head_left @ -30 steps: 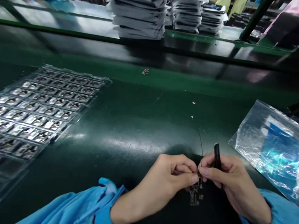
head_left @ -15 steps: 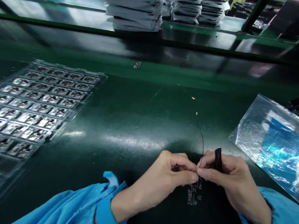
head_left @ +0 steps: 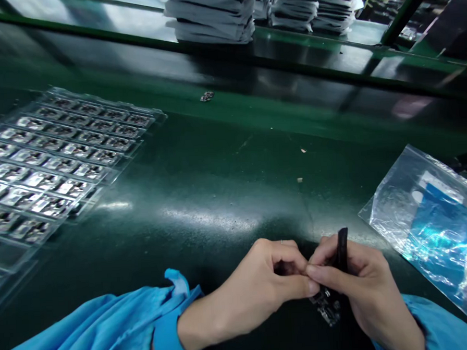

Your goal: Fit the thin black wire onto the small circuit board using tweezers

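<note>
Just in front of me, my left hand (head_left: 262,283) and my right hand (head_left: 356,275) meet fingertip to fingertip, both closed in a pinch. From the left fingertips a small dark circuit board (head_left: 328,308) hangs down, tilted; its upper edge is hidden behind the fingers. Out of the right hand sticks the end of a narrow black tool (head_left: 342,245), held between thumb and palm. Its tip is hidden. What the right thumb and forefinger pinch at the board's edge is too small to make out.
Clear plastic trays (head_left: 116,176) of small boards lie at the left. A zip bag (head_left: 395,208) with a blue sheet lies right. A loose board (head_left: 207,96) and tiny scraps (head_left: 300,180) sit farther back. White stacks (head_left: 212,19) stand on the shelf.
The board has swung right and turned below the fingers. The dark thin wire that stood up from the fingertips no longer shows clearly. Both hands stay nearly in place.
</note>
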A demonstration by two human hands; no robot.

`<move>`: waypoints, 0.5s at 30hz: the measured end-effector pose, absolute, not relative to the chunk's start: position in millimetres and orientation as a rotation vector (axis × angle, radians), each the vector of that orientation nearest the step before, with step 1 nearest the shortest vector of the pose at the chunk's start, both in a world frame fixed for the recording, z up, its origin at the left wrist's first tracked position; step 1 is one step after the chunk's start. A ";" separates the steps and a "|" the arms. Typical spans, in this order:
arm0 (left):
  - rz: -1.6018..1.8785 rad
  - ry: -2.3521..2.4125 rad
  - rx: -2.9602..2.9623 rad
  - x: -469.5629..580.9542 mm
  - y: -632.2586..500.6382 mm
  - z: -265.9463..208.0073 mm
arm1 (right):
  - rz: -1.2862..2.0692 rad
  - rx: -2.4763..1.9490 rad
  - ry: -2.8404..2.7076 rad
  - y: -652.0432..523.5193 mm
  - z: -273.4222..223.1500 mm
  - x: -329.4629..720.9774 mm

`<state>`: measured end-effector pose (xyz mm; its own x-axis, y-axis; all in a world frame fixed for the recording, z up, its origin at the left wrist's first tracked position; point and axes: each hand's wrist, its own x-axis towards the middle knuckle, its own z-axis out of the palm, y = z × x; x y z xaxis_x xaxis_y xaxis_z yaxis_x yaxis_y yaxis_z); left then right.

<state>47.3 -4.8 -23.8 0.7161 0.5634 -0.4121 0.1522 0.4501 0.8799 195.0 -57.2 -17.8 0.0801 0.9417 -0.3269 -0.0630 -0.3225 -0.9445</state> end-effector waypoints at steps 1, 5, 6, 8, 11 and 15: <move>0.290 0.766 1.111 47.3 -5.7 -23.4 | 1.407 -1.456 -0.910 -57.3 -17.6 194.5; 0.332 0.764 1.096 47.5 -7.4 -20.7 | 1.403 -1.463 -0.841 -57.4 -15.3 192.7; 0.340 0.768 1.088 47.5 -7.3 -19.7 | 1.398 -1.464 -0.842 -57.3 -14.5 192.4; 0.362 0.786 1.086 47.2 -6.2 -17.7 | 1.384 -1.482 -0.851 -57.1 -13.0 192.2; 0.401 0.815 1.100 46.0 -3.6 -15.4 | 1.397 -1.525 -0.864 -57.1 -11.1 193.5; 0.424 0.832 1.159 43.3 -1.4 -14.8 | 1.515 -1.524 -0.861 -56.8 -9.2 196.4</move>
<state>43.3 -1.4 -14.8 0.6388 0.6833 -0.3536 0.1155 0.3692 0.9221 196.4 -56.8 -9.2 0.0496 0.8919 -0.4495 -0.0707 -0.4458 -0.8923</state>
